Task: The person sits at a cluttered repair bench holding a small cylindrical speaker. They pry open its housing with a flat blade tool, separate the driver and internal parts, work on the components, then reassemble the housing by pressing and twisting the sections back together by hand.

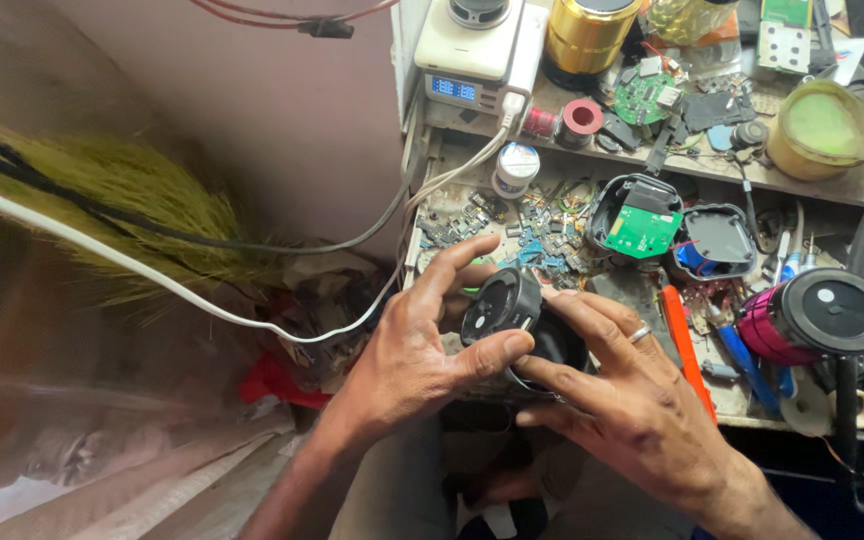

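Over the front edge of a cluttered repair bench [652, 165], I watch both hands close on a small black round speaker [512, 315], held in the air just above the lap. The left hand [407, 355] wraps the near side, thumb pressed against the rim and index finger arched over the top; its grip is clenched on the housing. The right hand [642, 405], a ring on one finger, cups the far side from below, fingertips laid along the body, so it too is grasping the speaker.

The thing looks like hard moulded plastic: stiff, light to middling in weight, with a smooth curved wall that I judge could slip under dry fingers. The flat round face looks the more delicate part, so I would keep pressure off it and hold by the rim and side wall, as both hands do now.

Behind them, well apart, lie an opened black casing with a green circuit board [642, 228], a magenta cylindrical speaker [812, 320] on its side, an orange-handled tool [687, 345], a gold-coloured can [587, 32] and a white power unit [472, 45]. A straw broom [142, 205] leans at the left wall.
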{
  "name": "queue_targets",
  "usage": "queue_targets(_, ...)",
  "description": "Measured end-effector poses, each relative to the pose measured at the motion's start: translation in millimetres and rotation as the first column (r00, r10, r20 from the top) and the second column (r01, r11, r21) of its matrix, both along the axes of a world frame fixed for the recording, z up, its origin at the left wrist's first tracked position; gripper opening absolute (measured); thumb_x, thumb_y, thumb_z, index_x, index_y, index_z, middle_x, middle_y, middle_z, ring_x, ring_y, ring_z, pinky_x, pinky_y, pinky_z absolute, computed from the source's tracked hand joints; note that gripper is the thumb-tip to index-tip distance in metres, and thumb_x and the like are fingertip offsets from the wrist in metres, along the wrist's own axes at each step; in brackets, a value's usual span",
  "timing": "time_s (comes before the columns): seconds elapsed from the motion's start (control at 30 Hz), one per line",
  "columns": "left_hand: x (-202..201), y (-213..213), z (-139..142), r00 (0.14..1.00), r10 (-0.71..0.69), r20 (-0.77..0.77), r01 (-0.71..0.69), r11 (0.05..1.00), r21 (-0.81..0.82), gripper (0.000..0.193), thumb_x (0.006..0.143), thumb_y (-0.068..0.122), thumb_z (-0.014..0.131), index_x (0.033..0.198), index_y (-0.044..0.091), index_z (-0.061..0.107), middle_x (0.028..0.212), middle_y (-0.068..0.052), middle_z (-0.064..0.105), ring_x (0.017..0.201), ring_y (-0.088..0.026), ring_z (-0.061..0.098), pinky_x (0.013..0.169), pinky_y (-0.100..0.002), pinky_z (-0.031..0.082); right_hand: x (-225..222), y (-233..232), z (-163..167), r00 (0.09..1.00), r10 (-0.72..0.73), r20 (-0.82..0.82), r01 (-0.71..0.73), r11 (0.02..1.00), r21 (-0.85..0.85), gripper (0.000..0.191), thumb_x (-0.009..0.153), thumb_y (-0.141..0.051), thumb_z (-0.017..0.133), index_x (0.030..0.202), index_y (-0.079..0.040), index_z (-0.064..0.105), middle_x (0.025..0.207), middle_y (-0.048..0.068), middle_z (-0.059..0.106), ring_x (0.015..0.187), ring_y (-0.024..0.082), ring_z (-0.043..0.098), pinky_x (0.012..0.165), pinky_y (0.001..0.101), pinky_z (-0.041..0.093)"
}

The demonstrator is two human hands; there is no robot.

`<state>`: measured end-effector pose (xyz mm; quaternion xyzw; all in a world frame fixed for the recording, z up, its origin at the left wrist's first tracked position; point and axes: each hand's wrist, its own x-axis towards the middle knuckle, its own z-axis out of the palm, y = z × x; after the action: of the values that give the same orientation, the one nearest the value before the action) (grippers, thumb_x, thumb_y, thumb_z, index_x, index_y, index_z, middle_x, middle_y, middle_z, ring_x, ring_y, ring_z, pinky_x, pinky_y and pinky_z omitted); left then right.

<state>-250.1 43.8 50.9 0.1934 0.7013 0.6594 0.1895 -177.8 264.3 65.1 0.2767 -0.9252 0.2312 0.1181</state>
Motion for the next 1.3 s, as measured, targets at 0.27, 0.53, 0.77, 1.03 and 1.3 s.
queue_targets(0.27, 3.9, 1.1, -7.1, 1.000, 0.008, -0.021, -0.007, 0.999, 0.031, 0.092, 0.081, 0.038, 0.083, 0.158, 0.010, 0.040, 0.136, -0.018, 0.068, 0.125, -0.025, 0.070, 0.107, -0.038, 0.054, -1.4, -2.9, -6.1, 1.000, 0.008, 0.019, -0.008, 0.999, -0.037, 0.048, 0.078, -0.020, 0.081, 0.124, -0.016, 0.067, 0.141, 0.020, 0.048, 0.132, 0.044, 0.050, 0.112, 0.0528, 0.042)
queue_targets(0.53, 7.0, 3.4, -11.3, 0.999, 0.031, -0.013, -0.031, 0.997, 0.067, 0.091, 0.081, 0.037, 0.085, 0.156, 0.009, 0.042, 0.137, -0.018, 0.067, 0.128, -0.025, 0.067, 0.110, -0.037, 0.052, 2.6, 5.3, 2.7, 0.994, -0.086, 0.072, 0.094, 0.989, -0.116, 0.058, 0.071, -0.034, 0.087, 0.117, -0.007, 0.065, 0.143, 0.023, 0.050, 0.133, 0.039, 0.052, 0.106, 0.0456, 0.048)
queue_targets(0.77, 14.8, 6.9, -16.2, 0.988, 0.098, -0.121, -0.095, 0.995, 0.032, 0.082, 0.085, 0.035, 0.079, 0.154, 0.006, 0.044, 0.141, -0.018, 0.064, 0.134, -0.026, 0.062, 0.111, -0.039, 0.049, 2.6, 4.7, 10.6, 0.985, -0.171, 0.010, 0.170, 0.984, 0.043, 0.069, 0.065, -0.044, 0.086, 0.113, 0.002, 0.066, 0.142, 0.024, 0.051, 0.133, 0.042, 0.050, 0.106, 0.0484, 0.045)
queue_targets(1.03, 18.8, 11.9, -23.3, 0.967, 0.048, -0.250, -0.042, 0.999, 0.030, 0.076, 0.091, 0.034, 0.072, 0.156, 0.006, 0.045, 0.145, -0.014, 0.060, 0.136, -0.027, 0.062, 0.117, -0.039, 0.046, 3.3, -9.1, -3.1, 0.965, -0.264, 0.004, 0.263, 0.961, 0.081, 0.079, 0.067, -0.046, 0.085, 0.118, 0.008, 0.060, 0.145, 0.027, 0.046, 0.135, 0.045, 0.046, 0.108, 0.0499, 0.042)
queue_targets(1.3, 21.0, 18.7, -25.5, 0.962, 0.018, -0.273, -0.023, 1.000, -0.014, 0.081, 0.077, 0.021, 0.088, 0.145, 0.007, 0.046, 0.136, -0.011, 0.064, 0.130, -0.025, 0.065, 0.110, -0.036, 0.051, 4.1, -10.1, -8.7, 0.920, -0.348, 0.180, 0.346, 0.937, 0.046, 0.073, 0.057, -0.019, 0.088, 0.118, 0.002, 0.055, 0.139, 0.022, 0.047, 0.129, 0.043, 0.048, 0.100, 0.0482, 0.045)
